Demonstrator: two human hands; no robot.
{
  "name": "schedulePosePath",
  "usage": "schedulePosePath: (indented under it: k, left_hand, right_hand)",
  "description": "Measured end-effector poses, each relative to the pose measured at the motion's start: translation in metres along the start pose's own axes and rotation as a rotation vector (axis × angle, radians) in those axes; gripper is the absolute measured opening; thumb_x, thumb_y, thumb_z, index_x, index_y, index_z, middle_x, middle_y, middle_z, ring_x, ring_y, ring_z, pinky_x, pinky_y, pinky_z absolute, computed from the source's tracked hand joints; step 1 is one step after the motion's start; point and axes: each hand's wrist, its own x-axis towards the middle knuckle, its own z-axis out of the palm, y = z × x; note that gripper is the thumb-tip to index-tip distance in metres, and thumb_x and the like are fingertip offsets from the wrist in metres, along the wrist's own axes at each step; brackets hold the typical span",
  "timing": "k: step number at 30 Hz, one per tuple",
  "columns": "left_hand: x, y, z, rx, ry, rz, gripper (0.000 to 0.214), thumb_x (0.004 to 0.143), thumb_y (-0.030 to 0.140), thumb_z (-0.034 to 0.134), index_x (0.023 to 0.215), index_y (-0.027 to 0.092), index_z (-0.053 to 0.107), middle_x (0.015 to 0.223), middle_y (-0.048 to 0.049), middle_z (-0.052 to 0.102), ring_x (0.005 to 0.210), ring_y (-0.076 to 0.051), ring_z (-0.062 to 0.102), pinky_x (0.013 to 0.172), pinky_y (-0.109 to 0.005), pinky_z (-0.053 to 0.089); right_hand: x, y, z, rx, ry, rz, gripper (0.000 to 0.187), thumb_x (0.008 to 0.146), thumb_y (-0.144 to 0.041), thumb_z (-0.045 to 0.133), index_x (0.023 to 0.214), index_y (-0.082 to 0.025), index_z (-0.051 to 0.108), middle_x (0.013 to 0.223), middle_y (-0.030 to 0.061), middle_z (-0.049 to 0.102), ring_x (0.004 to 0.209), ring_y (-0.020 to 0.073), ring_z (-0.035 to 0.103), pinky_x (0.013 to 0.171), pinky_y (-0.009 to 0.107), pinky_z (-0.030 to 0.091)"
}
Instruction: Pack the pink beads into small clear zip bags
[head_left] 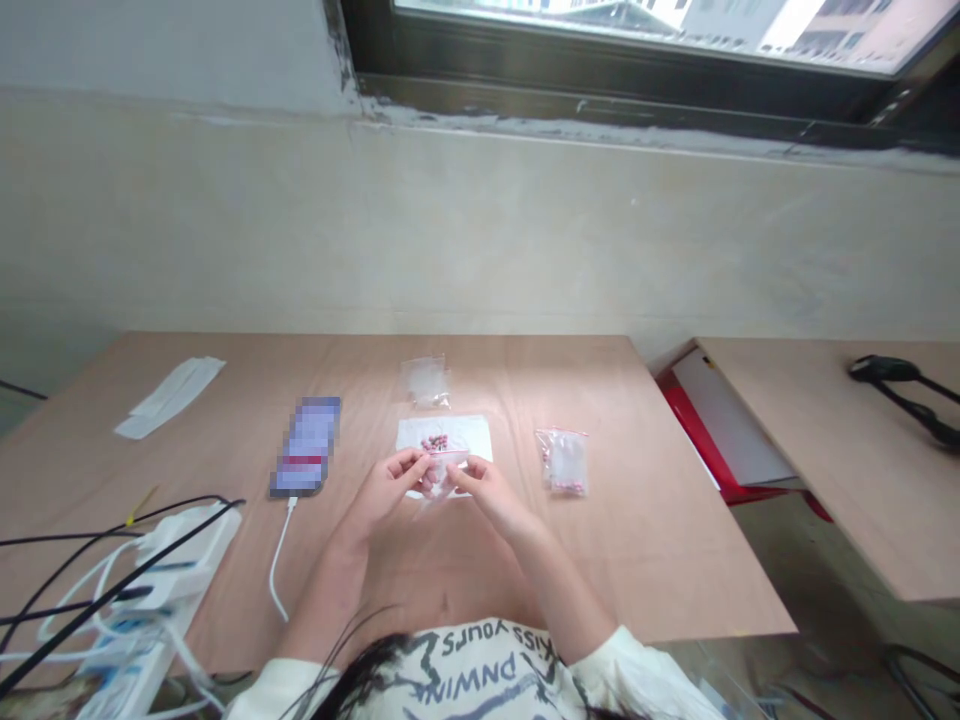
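Head view: person sits at the wood-look table, both forearms on or just over it. Left hand pinches the near-left part of a clear zip bag, thumb against fingers. Right hand pinches the same bag on its right side. Hands are close together, bag spanning the gap, its pink-lined edge facing away from the body. Bag sits over a white sheet, center of table. Small pink and dark beads show over the sheet just past that edge; I can't tell what's inside the bag from here.

Around it: second bag lies flat beyond the sheet, whitish insert in it. Third bag lies to the right, well apart from the right hand, white insert plus pinkish bits. Phone is left of the left hand, white cable plugged into its near end. Power strip with tangled leads at near left. White folded strip at far left.
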Motion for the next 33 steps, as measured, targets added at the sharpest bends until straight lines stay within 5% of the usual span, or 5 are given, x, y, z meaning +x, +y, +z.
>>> schedulePosePath:
  k: [6,12,17,24,33]
  left_hand:
    - [-0.004,-0.009,0.004,0.094,0.077,0.045,0.035,0.07,0.044,0.052,0.088,0.014,0.057,0.085,-0.0054,0.064,0.075,-0.014,0.057,0.073,-0.027,0.044]
    - [-0.001,-0.019,-0.007,0.157,0.103,0.035,0.033,0.07,0.044,0.051,0.081,0.014,0.057,0.075,-0.0049,0.064,0.07,-0.015,0.057,0.069,-0.028,0.045]
    - [0.013,-0.018,-0.02,0.231,0.155,0.061,0.029,0.068,0.041,0.053,0.081,0.015,0.056,0.077,-0.0046,0.063,0.073,-0.017,0.059,0.067,-0.028,0.046]
    - [0.082,-0.007,-0.032,0.673,0.298,0.402,0.027,0.071,0.018,0.048,0.097,0.014,0.056,0.105,-0.0095,0.055,0.104,-0.021,0.048,0.093,-0.034,0.034]
    - [0.149,-0.015,-0.036,0.901,0.352,0.364,0.034,0.065,-0.001,0.045,0.091,0.013,0.061,0.087,-0.009,0.06,0.089,-0.022,0.055,0.083,-0.037,0.04]
  right_hand:
    - [-0.019,0.003,-0.043,-0.083,0.475,-0.033,0.037,0.065,-0.055,0.05,0.061,-0.019,0.044,0.046,-0.0063,0.04,0.037,0.0077,0.035,0.037,0.021,0.031]
    - [-0.02,-0.001,-0.119,-0.649,1.104,-0.109,0.028,0.074,-0.043,0.037,0.067,-0.018,0.047,0.06,0.0048,0.051,0.06,0.0188,0.047,0.056,0.031,0.036]
    - [-0.008,0.022,-0.131,-1.011,1.331,-0.116,0.025,0.073,-0.033,0.038,0.079,-0.013,0.052,0.083,0.0187,0.054,0.084,0.0289,0.045,0.068,0.039,0.032]
    - [-0.015,0.023,-0.136,-1.075,1.376,-0.286,0.029,0.076,-0.037,0.035,0.081,-0.012,0.049,0.081,0.0163,0.052,0.083,0.0291,0.044,0.074,0.041,0.03]
    - [-0.024,0.018,-0.134,-0.873,1.233,-0.346,0.03,0.072,-0.045,0.039,0.077,-0.016,0.046,0.074,0.009,0.051,0.068,0.022,0.044,0.068,0.036,0.033]
